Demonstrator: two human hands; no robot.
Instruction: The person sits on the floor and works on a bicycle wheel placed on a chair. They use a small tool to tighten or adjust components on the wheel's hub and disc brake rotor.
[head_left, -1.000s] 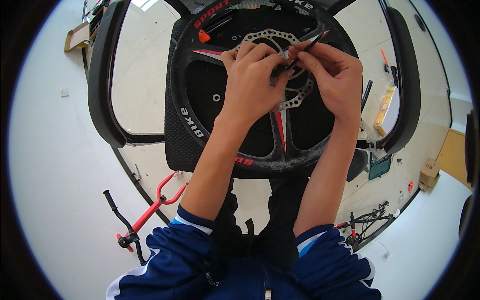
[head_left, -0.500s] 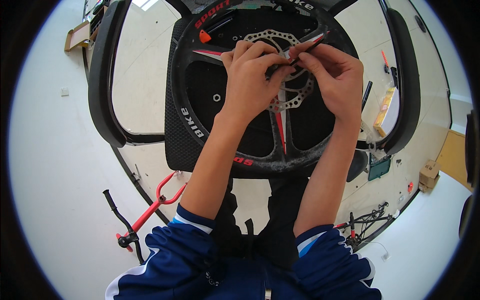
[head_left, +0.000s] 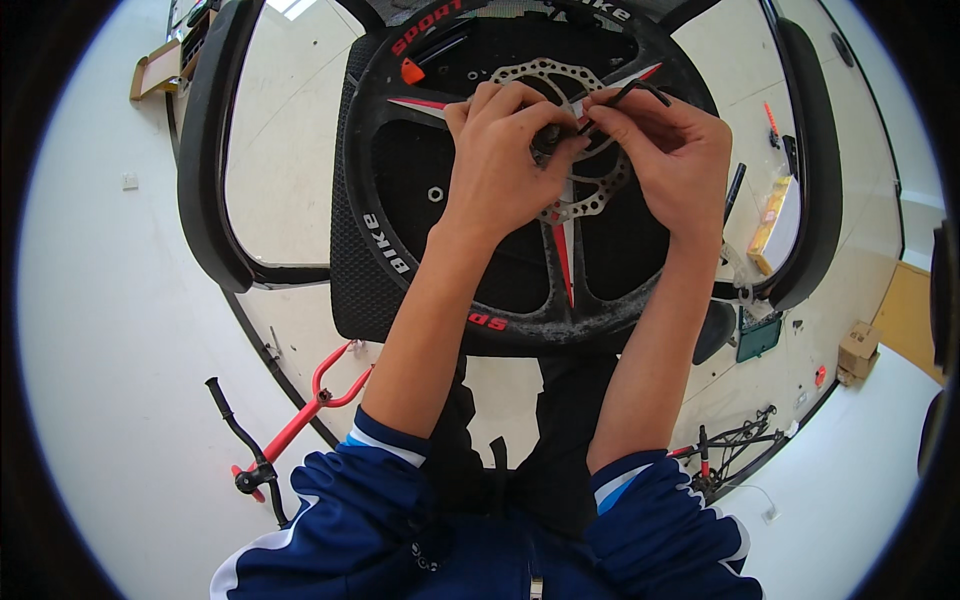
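Note:
A black bicycle wheel (head_left: 600, 328) with red and white spoke accents lies flat on a chair seat (head_left: 345, 290). At its centre sits a silver brake disc (head_left: 603, 197) pierced with holes. My right hand (head_left: 682, 165) pinches a black hex key (head_left: 647, 86) over the hub, its bent end sticking out above the fingers. Beside it, my left hand (head_left: 500, 165) is closed, thumb and fingers meeting at the hub around a small dark part that I cannot make out. The hands hide most of the hub. A loose nut (head_left: 435, 194) lies between the spokes on the left.
Black armrests (head_left: 212, 150) flank the wheel. An orange-tipped tool (head_left: 412, 71) lies inside the rim at the upper left. On the floor are a red fork with handlebar (head_left: 295, 425), a black bicycle frame (head_left: 735, 445), a yellow-and-white box (head_left: 772, 225) and a green case (head_left: 760, 338).
In my right hand the hex key has turned, so its bent end now shows above the fingers. My left hand stays at the hub with slightly shifted fingers.

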